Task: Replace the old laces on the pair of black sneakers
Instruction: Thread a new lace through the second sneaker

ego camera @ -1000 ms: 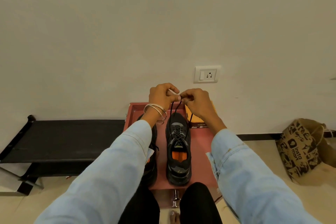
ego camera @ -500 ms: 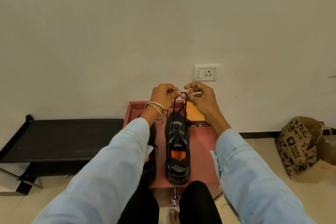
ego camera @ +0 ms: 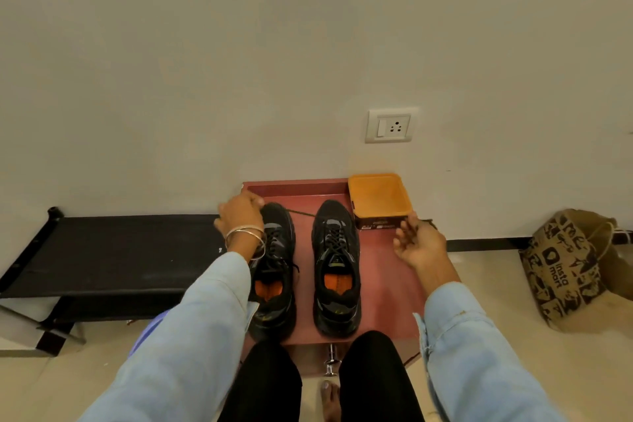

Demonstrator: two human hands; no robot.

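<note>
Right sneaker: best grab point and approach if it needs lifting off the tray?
Probably the heel collar of the right sneaker. It stands upright on the red tray, heel toward the person, its opening facing up and showing the orange insole. Come from above at the near end, fingers inside, thumb behind the heel. The orange box crowds the toe end.

two black sneakers, orange insoles, side by side, toes pointing away. left sneaker just right of the left hand, partly under that wrist. right sneaker sits between both hands. black lace pulled taut across the toes, left hand to right hand, each gripping an end.
</note>
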